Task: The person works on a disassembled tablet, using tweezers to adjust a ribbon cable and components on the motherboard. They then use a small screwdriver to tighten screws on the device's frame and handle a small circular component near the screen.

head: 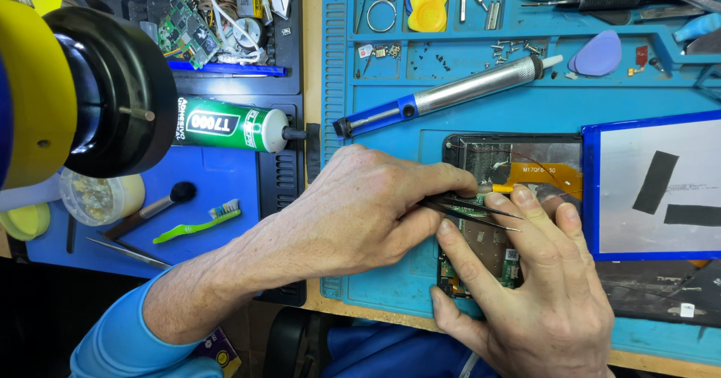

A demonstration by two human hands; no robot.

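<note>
An opened tablet [460, 147] lies on a blue work mat [375, 273], its green circuit board [490, 244] and an orange flex cable [554, 177] exposed. My left hand [360, 205] reaches in from the lower left and grips black tweezers [481, 211], whose tips point right over the board just below the cable. My right hand [537, 295] comes up from the bottom edge, fingers spread flat on the board and the tablet's frame, index fingertip close to the tweezer tips. A silver battery pack with a blue border [631, 175] lies flipped open to the right.
A blue and silver desoldering pump [466, 89] lies above the tablet. To the left are a green adhesive tube [225, 125], a green toothbrush [197, 222], a black brush [161, 204] and a large black and yellow device [98, 93]. Yellow picks [426, 6] and small screws sit in the mat's compartments.
</note>
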